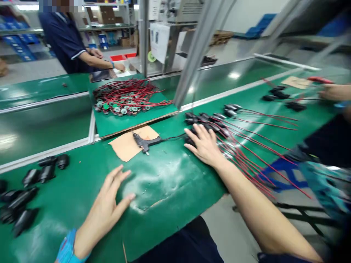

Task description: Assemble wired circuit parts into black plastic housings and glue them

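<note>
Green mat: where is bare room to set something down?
Bare mat lies between the left hand and right hand, nearer than the glue gun and cardboard. Crowded: black housings at left, red-wired parts under and beyond the right hand.

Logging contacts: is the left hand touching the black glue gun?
Apart. Head view shows bare green mat between the left hand and the black glue gun.

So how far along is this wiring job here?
Done, seemingly: wired black parts lie in rows by the right hand. In hand: that hand touches one; the left hand rests flat on the mat, the glue gun lies unused on cardboard. Left: loose black housings at far left, apparently without wires.
</note>
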A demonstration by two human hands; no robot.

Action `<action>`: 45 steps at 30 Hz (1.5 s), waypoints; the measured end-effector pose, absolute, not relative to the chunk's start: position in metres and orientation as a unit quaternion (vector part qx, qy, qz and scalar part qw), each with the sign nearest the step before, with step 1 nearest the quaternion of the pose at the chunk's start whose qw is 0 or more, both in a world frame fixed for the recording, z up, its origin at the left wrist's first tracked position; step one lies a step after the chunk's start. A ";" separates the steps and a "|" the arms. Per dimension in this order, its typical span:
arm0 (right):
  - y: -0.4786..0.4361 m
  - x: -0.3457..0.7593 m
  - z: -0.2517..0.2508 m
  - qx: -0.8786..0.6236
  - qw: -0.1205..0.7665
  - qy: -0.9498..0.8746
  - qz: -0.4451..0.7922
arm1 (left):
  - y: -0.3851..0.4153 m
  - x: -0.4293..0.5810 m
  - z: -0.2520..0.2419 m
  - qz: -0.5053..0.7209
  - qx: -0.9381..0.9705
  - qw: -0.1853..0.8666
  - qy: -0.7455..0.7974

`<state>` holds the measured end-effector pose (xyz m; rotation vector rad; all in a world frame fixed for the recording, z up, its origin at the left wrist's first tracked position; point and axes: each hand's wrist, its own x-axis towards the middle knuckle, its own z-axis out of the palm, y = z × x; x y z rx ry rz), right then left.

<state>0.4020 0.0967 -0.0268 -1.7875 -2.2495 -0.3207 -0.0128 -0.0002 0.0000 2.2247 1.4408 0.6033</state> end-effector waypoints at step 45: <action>0.294 0.253 0.023 -0.549 0.209 -0.805 0.074 | 0.013 -0.042 0.009 0.446 0.537 0.466 0.544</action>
